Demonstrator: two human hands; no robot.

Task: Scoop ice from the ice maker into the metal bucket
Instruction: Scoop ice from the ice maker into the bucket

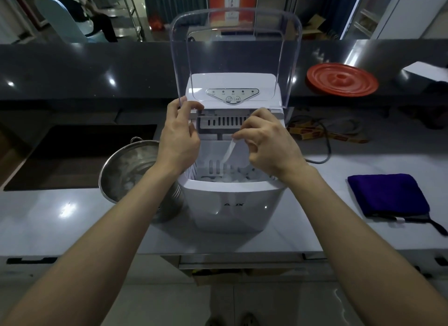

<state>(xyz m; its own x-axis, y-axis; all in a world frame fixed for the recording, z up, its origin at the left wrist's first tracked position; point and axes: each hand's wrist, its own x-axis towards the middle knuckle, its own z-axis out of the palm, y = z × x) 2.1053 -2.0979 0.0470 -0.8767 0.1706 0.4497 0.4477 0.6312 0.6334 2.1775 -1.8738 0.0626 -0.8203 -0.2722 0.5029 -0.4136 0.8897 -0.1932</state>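
Ice maker: the white plastic countertop ice maker stands in the middle of the pale grey counter, directly in front of the person.
Lid: the clear plastic lid of the machine is raised and stands nearly upright above the control panel.
Left hand: the left hand holds the lower left corner of the lid, with the thumb and the curled fingers pinching its edge.
Right hand: the right hand is over the open compartment; its curled fingers pinch the top of the scoop handle.
Scoop: the small translucent white plastic scoop hangs down from the fingers, slightly tilted, and its lower end reaches into the slotted basket.
Ice: the pale ice pieces lie at the bottom of the basket inside the machine, just under the scoop.
Bucket: the round shiny metal bucket stands on the counter just beside the left wall of the machine, partly under the left forearm; some pale pieces, which look like ice, lie inside it.
Other things: a flat round red disc lies on the dark raised ledge at the back right; a folded dark blue cloth lies on the counter well to the right; a dark cable lies behind the machine on the right side.
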